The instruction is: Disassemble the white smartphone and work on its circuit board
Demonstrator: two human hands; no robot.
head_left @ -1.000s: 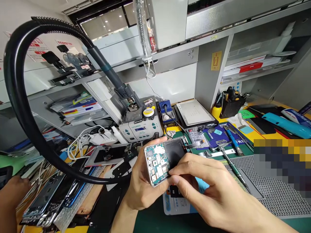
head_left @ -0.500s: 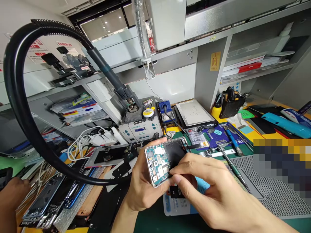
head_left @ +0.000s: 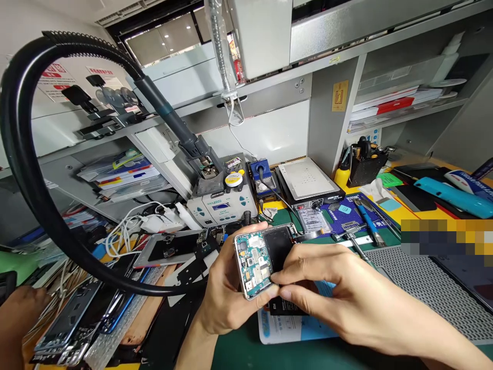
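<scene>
My left hand [head_left: 229, 293] is wrapped round an opened smartphone [head_left: 252, 262], tilted toward me, with a green-blue circuit board showing at its left end and a dark bay beside it. At the board's inner edge, my right hand [head_left: 327, 293] has thumb and forefinger brought together in a pinch. Whatever lies between those fingertips is too small to make out, and the hand covers the phone's right part. A thin dark strip [head_left: 308, 236] sticks out past the phone's far edge. Below the hands, a black battery [head_left: 285, 307] lies over a blue-and-white card [head_left: 275, 329].
A thick black hose [head_left: 19, 128] loops across the left side from a hot-air station [head_left: 219, 208]. Phone parts [head_left: 69, 318] crowd the left bench. Another person's hand [head_left: 26, 313] rests there. A screwdriver [head_left: 358, 247] and blue brush [head_left: 367, 221] lie at right.
The phone has shifted slightly right in my left hand's grip. My right fingertips have moved slightly down, staying at the board's edge, and more of the battery and card below shows.
</scene>
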